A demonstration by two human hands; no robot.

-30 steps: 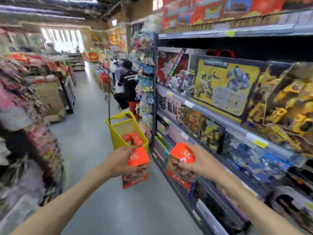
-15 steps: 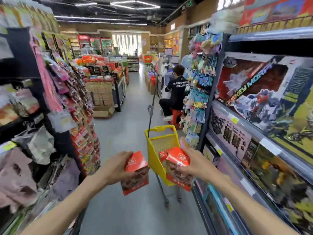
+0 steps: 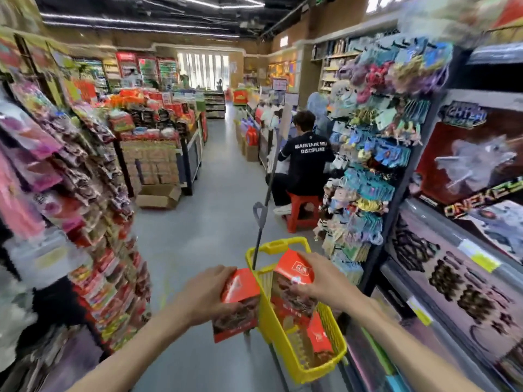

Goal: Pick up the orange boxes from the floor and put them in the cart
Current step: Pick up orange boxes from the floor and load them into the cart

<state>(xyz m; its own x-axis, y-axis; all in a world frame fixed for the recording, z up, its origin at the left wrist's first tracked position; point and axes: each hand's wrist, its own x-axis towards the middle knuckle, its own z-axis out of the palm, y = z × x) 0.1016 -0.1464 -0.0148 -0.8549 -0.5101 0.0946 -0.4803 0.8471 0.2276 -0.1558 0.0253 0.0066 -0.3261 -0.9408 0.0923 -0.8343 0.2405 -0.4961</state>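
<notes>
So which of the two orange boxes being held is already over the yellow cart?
The orange box in the right hand, held above the yellow cart. The box in the left hand hangs outside its rim, over the floor.

Both forearms are showing bare from the bottom edge of the view up to the wrists, with no sleeve reaching into sight. The left hand (image 3: 208,295) is wearing no glove, ring or watch. The right hand (image 3: 319,281) is likewise going ungloved, its wrist carrying no band.
</notes>
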